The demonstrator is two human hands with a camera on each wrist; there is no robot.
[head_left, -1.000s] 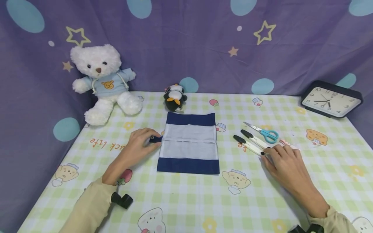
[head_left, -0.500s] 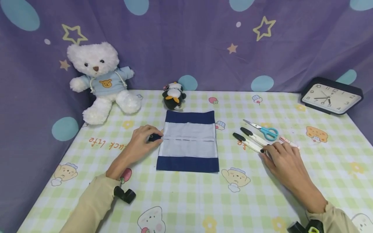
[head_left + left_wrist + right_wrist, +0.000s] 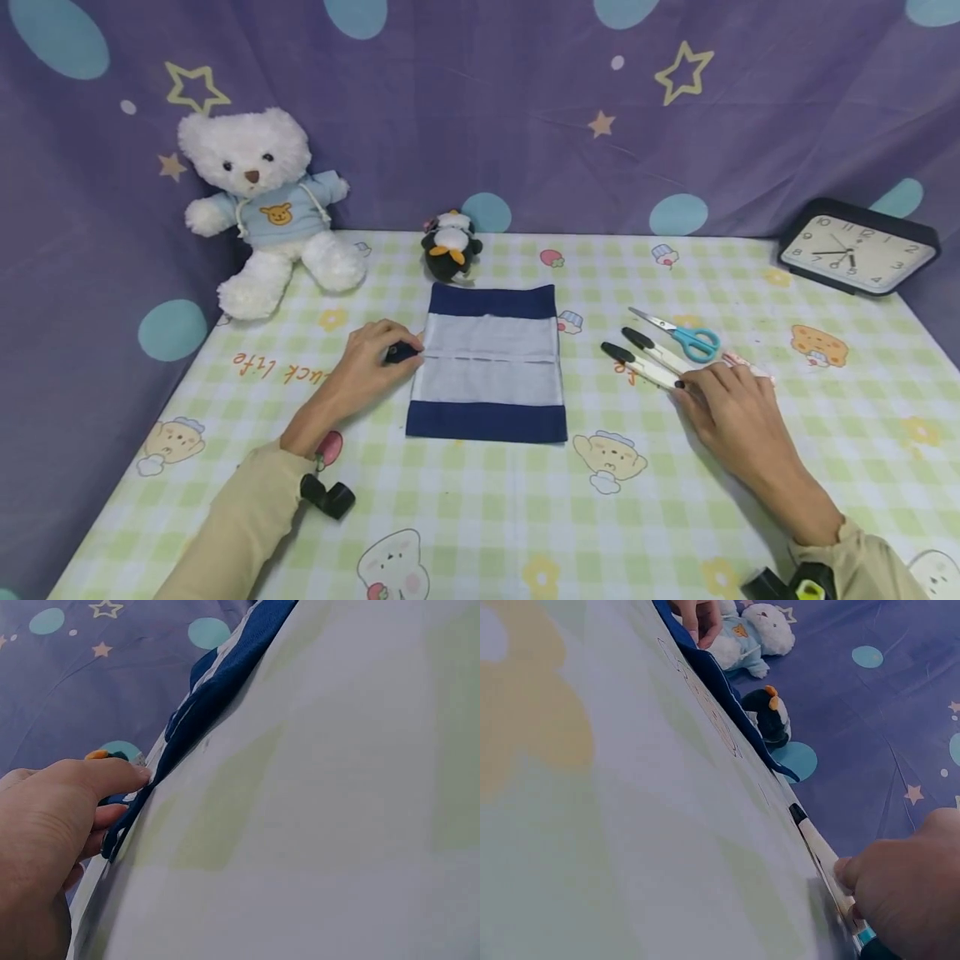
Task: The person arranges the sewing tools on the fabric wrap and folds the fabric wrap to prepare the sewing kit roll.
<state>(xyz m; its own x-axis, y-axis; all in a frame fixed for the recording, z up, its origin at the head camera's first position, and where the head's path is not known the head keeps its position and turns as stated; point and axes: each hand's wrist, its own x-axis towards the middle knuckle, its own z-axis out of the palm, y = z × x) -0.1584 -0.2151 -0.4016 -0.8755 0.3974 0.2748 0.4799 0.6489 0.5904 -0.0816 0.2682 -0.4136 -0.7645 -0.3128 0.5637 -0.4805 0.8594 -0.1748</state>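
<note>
An unfolded cloth case (image 3: 491, 337), grey with navy bands, lies flat on the table in the head view. My left hand (image 3: 367, 367) pinches its dark snap tab at the left edge. In the left wrist view, the thumb presses on the navy cloth (image 3: 217, 690) with fingers behind it. To the right, two white pens with black caps lie side by side, the nearer pen (image 3: 648, 370) and the farther pen (image 3: 667, 357). Over their rear ends, my right hand (image 3: 738, 417) pinches the nearer pen; its fingertips hide the farther pen's end.
Blue-handled scissors (image 3: 678, 333) lie just beyond the pens. A small red and white item (image 3: 742, 362) is partly covered by the right hand. At the back stand a teddy bear (image 3: 258, 200), a penguin toy (image 3: 452, 248) and a clock (image 3: 855, 250).
My right fingers have drawn in slightly over the pens, hiding one black rear end that showed earlier. The left hand keeps its pinch on the tab, and the case lies nearly the same.
</note>
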